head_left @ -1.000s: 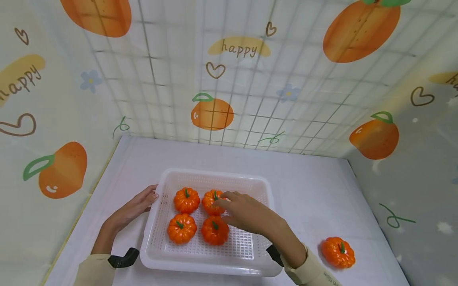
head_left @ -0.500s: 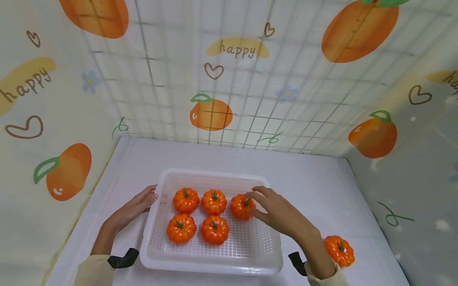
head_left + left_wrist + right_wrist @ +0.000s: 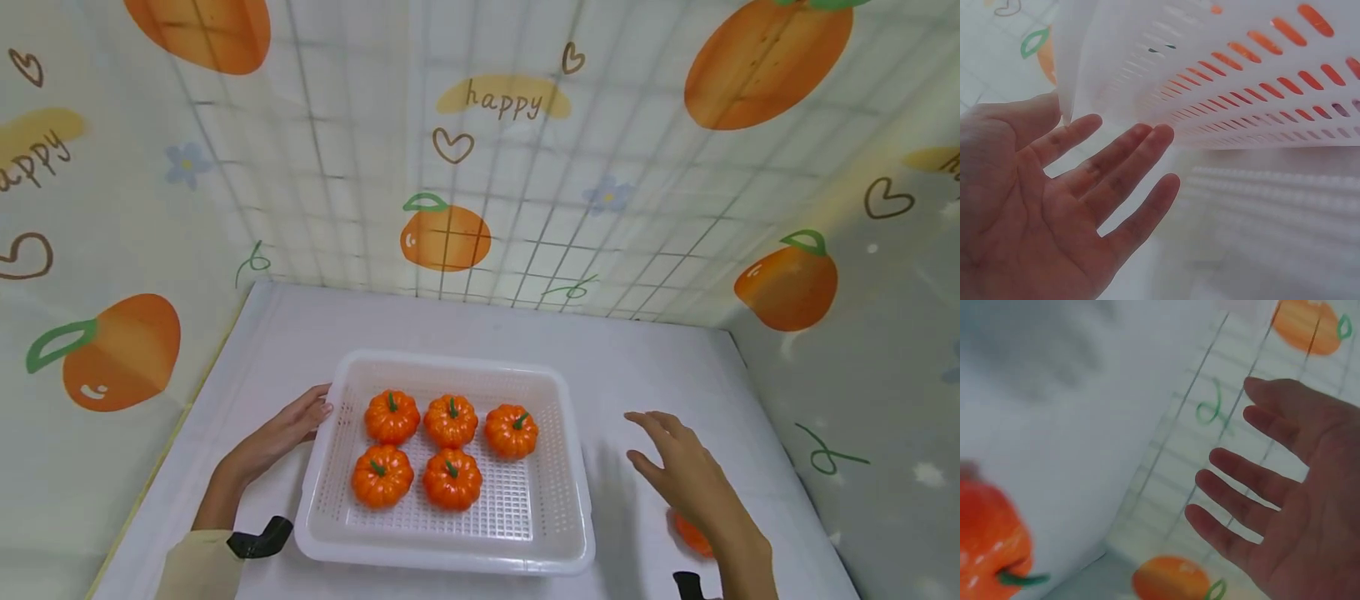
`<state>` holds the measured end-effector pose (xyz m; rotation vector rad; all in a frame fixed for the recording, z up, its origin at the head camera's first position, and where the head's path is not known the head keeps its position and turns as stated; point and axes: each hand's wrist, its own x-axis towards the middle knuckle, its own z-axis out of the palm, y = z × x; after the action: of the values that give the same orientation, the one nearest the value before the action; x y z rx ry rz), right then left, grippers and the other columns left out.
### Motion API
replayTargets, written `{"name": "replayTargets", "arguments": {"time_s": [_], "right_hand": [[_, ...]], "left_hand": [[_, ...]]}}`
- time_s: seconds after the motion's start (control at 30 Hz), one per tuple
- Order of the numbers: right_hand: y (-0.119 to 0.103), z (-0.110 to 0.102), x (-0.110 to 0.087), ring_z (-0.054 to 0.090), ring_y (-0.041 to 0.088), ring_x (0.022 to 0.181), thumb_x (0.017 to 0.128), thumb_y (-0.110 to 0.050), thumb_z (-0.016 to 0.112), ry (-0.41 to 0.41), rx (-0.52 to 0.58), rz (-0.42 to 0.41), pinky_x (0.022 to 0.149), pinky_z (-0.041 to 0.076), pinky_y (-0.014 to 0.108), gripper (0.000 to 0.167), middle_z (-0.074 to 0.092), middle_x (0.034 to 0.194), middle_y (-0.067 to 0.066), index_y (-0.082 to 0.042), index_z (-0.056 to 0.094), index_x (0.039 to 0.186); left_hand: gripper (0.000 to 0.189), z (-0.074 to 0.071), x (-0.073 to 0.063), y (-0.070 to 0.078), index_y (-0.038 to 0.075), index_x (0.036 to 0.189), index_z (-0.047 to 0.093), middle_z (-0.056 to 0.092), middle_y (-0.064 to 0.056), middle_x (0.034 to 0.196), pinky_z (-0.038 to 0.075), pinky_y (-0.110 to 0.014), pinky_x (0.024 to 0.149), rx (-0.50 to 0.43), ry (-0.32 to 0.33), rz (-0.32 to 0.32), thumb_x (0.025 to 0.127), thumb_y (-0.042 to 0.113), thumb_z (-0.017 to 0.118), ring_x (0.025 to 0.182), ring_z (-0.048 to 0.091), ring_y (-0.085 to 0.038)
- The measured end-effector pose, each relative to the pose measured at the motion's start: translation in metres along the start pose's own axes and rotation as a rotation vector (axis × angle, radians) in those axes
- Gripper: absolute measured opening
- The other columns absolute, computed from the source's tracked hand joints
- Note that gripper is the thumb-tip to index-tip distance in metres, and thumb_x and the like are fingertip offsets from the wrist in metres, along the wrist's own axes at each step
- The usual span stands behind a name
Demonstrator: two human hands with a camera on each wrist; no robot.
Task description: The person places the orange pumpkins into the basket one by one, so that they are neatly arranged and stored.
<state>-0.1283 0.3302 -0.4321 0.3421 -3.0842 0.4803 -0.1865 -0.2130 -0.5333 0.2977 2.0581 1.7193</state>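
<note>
A white perforated plastic basket (image 3: 450, 560) holds several small orange pumpkins with green stems. Three sit along its far side, the rightmost pumpkin (image 3: 512, 432) standing alone. Two more are in front, among them a pumpkin (image 3: 452, 480) near the middle. My left hand (image 3: 281, 433) is at the basket's left rim, thumb and fingertips against it, fingers extended and spread in the left wrist view. To the right of the basket my right hand (image 3: 686, 467) is over the table with loose fingers and nothing in them. Partly hidden under it lies another pumpkin (image 3: 692, 535), also seen in the right wrist view.
The white table (image 3: 480, 321) is enclosed by a curtain (image 3: 360, 167) with printed oranges, hearts and words. A wire grid (image 3: 525, 250) shows at the back. Black straps (image 3: 261, 538) sit at the wrists.
My right hand has let go of a pumpkin at the basket's far right and moved out to the right, over the loose pumpkin. The left hand has stayed at the rim.
</note>
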Motion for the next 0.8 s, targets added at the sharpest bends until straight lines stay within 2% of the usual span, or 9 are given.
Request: {"name": "replayTargets", "arguments": {"time_s": [0.2,0.33,0.47,0.6,0.7,0.8], "right_hand": [[0.036,0.006,-0.026,0.043,0.055,0.115,0.092,-0.016,0.07,-0.04,-0.011,0.18,0.082,0.041,0.075,0.054,0.041,0.137,0.032,-0.005,0.049,0.14],[0.055,0.013,-0.04,0.041,0.058,0.112,0.092,-0.021,0.07,-0.081,-0.023,0.293,0.082,0.041,0.074,0.059,0.038,0.136,0.036,-0.002,0.046,0.141],[0.072,0.018,-0.05,0.037,0.061,0.114,0.092,-0.034,0.071,-0.153,0.001,0.425,0.082,0.041,0.075,0.077,0.029,0.138,0.041,-0.002,0.031,0.151],[0.083,0.022,-0.056,0.032,0.064,0.115,0.088,-0.043,0.074,-0.19,0.026,0.556,0.082,0.039,0.079,0.099,0.02,0.139,0.045,-0.005,0.014,0.157],[0.09,0.027,-0.059,0.03,0.066,0.114,0.085,-0.043,0.078,-0.197,0.028,0.607,0.083,0.039,0.079,0.106,0.018,0.137,0.046,-0.004,0.009,0.157],[0.095,0.031,-0.062,0.031,0.067,0.114,0.084,-0.045,0.078,-0.202,0.04,0.623,0.082,0.039,0.078,0.108,0.018,0.135,0.047,-0.001,0.01,0.155]], "left_hand": [[0.048,-0.001,0.0,-0.002,0.022,0.153,0.035,0.035,-0.01,0.156,0.033,-0.06,0.11,0.015,0.003,-0.002,0.108,0.037,0.041,0.139,0.036,-0.035],[0.048,-0.001,0.002,-0.004,0.022,0.153,0.034,0.034,-0.009,0.157,0.033,-0.06,0.111,0.006,-0.002,-0.003,0.108,0.037,0.041,0.139,0.035,-0.034],[0.049,-0.001,0.003,-0.005,0.022,0.153,0.034,0.034,-0.009,0.157,0.033,-0.059,0.111,-0.001,-0.007,-0.005,0.108,0.037,0.041,0.14,0.035,-0.034],[0.049,-0.001,0.003,-0.004,0.021,0.154,0.033,0.033,-0.01,0.157,0.033,-0.059,0.111,0.001,-0.008,-0.002,0.108,0.037,0.041,0.14,0.035,-0.034],[0.05,0.0,0.002,-0.004,0.021,0.154,0.033,0.034,-0.01,0.157,0.033,-0.059,0.11,0.0,-0.008,-0.003,0.108,0.037,0.041,0.139,0.035,-0.035],[0.049,0.0,0.002,-0.004,0.021,0.154,0.033,0.034,-0.01,0.157,0.034,-0.059,0.11,-0.001,-0.009,-0.003,0.108,0.037,0.041,0.139,0.036,-0.035]]}}
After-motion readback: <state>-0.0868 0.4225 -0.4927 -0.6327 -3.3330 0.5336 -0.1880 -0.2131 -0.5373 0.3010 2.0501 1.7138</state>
